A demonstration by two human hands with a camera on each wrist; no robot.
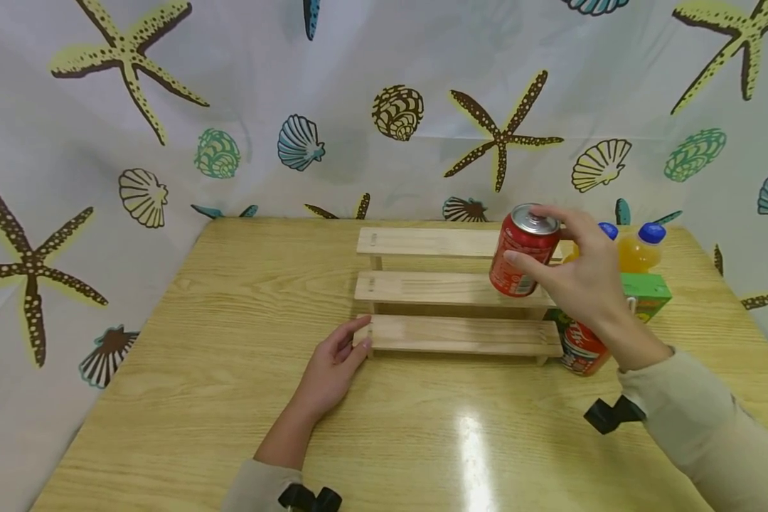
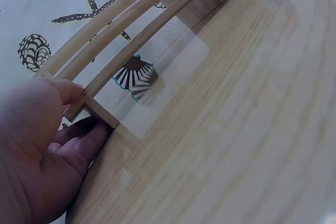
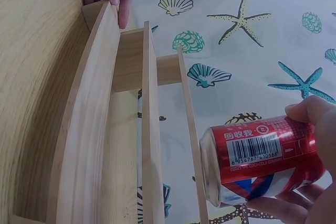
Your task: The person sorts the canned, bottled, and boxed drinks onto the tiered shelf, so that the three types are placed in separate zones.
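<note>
A red soda can (image 1: 523,252) is in my right hand (image 1: 582,274), held by thumb and fingers near its silver top. It is slightly tilted above the right part of a three-tier wooden step shelf (image 1: 454,334). The right wrist view shows the base of the can (image 3: 210,169) close to the top tier; whether they touch I cannot tell. My left hand (image 1: 333,366) grips the front left corner of the shelf. In the left wrist view the thumb of that hand (image 2: 31,140) lies on the lowest board and its fingers are under it.
Right of the shelf stand two orange drink bottles with blue caps (image 1: 651,232), a green carton (image 1: 646,288) and another red can (image 1: 582,348), partly behind my right hand. A curtain (image 1: 358,57) printed with starfish and shells hangs behind the wooden table (image 1: 230,320).
</note>
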